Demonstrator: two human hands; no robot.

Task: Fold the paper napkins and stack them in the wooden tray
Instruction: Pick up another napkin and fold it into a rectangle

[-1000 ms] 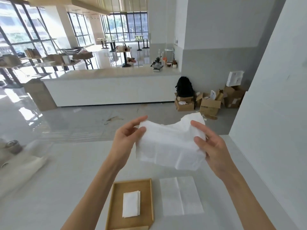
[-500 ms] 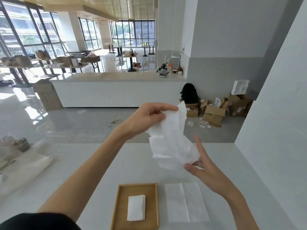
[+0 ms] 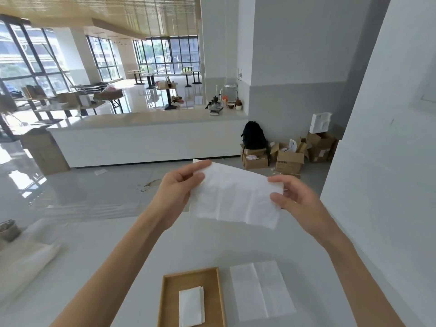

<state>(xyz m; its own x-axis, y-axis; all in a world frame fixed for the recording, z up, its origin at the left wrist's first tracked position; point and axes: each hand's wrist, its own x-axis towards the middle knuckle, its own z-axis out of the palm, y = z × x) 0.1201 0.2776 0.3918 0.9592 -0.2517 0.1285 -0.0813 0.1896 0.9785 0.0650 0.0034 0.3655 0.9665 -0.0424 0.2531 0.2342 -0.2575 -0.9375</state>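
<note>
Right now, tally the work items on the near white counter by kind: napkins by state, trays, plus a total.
Held white paper napkin, pinched between left hand and right hand: 1
Folded white paper napkin pile, sheet count unclear, in the tray: 1
Unfolded white paper napkin flat on the counter: 1
Rectangular wooden tray: 1
Total: 4

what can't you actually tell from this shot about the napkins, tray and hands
- Wooden tray, head view: its near end is cut off by the bottom edge.
- Folded napkin in the tray: count of layers too fine to tell; lower end cut off.
- Held napkin: the fingers of the left hand and right hand behind it are hidden by the paper.
- Items at the left edge: blurred.
</note>
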